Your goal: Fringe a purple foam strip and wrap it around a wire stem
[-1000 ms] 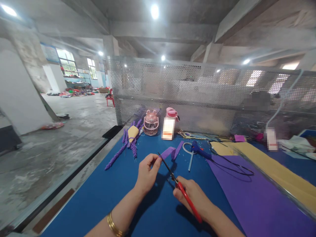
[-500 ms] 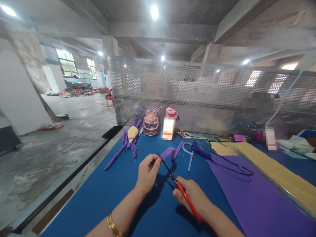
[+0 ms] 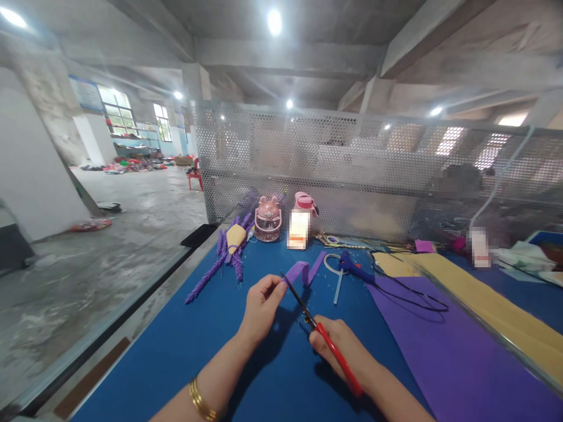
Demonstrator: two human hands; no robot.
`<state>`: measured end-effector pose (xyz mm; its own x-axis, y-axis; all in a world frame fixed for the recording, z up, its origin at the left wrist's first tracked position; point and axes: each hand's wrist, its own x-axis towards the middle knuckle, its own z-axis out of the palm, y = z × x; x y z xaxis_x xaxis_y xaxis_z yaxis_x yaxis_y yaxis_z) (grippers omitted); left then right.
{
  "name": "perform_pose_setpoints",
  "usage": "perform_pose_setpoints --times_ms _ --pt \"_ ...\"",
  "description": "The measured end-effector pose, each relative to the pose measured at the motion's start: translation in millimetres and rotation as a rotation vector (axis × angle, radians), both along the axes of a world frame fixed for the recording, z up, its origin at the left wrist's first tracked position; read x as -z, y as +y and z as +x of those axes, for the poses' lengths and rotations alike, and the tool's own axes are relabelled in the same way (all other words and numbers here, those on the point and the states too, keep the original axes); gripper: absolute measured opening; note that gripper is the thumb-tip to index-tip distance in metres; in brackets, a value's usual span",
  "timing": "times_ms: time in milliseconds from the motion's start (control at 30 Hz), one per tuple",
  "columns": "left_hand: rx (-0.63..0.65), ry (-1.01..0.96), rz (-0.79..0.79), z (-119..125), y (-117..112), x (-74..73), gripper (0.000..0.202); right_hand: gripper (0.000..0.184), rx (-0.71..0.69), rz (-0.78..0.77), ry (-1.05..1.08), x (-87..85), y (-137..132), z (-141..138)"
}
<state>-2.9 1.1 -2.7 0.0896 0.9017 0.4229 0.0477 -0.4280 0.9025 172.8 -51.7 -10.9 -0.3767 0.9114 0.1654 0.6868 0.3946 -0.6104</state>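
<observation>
The left hand (image 3: pixel 261 306) pinches a purple strip (image 3: pixel 299 270), the right hand (image 3: pixel 347 344) at five o'clock grips red-handled scissors (image 3: pixel 336 354), and the cut looks not finished yet.

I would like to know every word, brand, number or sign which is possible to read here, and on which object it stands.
No text is readable.
Pink bottle: pixelated below the lid, unreadable.
Pale object at right: pixelated, unreadable.
Wall board at far left: too small and blurred.
Scissors and purple strip: no lettering visible.
</observation>
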Motion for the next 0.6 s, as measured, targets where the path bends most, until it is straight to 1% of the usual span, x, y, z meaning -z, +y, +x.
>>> perform_pose_setpoints --times_ms 100,300,433,600 --pt "0.012 -0.007 -0.013 -0.3 0.0 -0.7 0.023 0.043 0.005 0.020 -0.041 -1.6 -0.4 -1.0" --pt "0.002 -0.053 -0.050 2.2 0.2 -2.3 0.021 0.025 0.110 0.096 -0.208 -8.5 -5.0 -5.0" --pt "-0.002 -0.097 -0.072 4.1 0.4 -2.2 0.021 0.023 0.148 0.130 -0.270 -8.6 -7.0 -6.1" --pt "0.000 -0.122 -0.102 4.4 -0.2 -1.3 0.019 0.021 0.155 0.134 -0.291 -9.0 -7.5 -7.0"
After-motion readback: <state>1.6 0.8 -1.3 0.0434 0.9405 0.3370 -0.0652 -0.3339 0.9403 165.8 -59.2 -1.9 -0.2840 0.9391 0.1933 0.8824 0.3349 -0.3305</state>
